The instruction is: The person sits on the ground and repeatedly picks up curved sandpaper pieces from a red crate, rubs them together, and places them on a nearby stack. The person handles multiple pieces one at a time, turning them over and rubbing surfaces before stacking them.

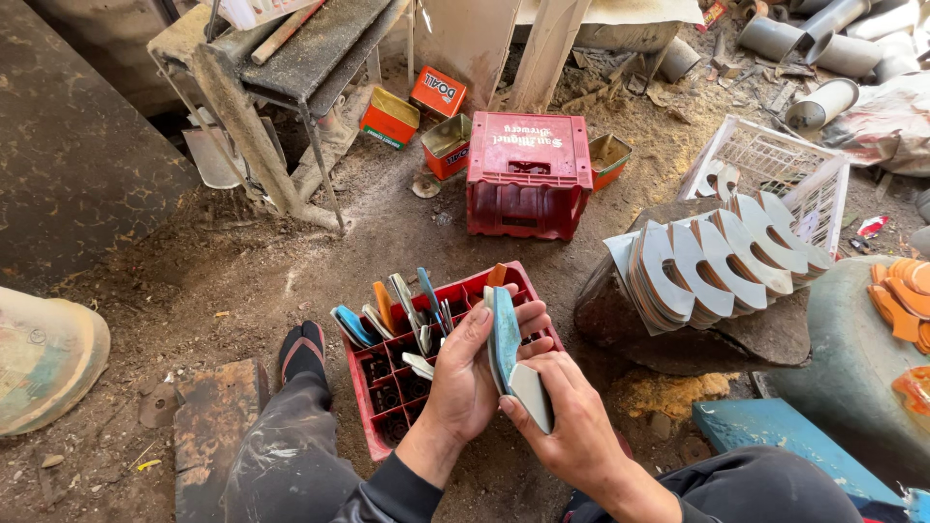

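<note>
1. Far left, a pale, worn domed object (44, 358) sits on the dusty dirt floor (242, 271), beside a dark flat slab (73, 145).
2. A rusty metal stand (281, 68) leans over the sawdust, with small orange tins (392, 116) behind it.
3. Lower down, a foot in a black sock with a red edge (302, 351) rests beside the near red plastic crate (383, 407); flat curved cutouts in blue, orange and grey stand upright in its compartments.
4. Now the left hand (465, 373): fingers curled around a thin teal curved piece (505, 334), gripping it upright above the crate.
5. The right hand (572, 426) meets it, thumb and fingers pinching a pale grey flat piece (531, 395) that lies touching the teal one's lower edge.
6. Beyond, an upturned red crate (528, 174) stands in the dirt.
7. To the right, a fanned row of grey arch-shaped cutouts (722, 261) leans on a rough rock (678, 334), with a white wire basket (775, 169) behind.
8. Far right, orange cutouts (901, 295) pile on a greenish rounded surface.
</note>
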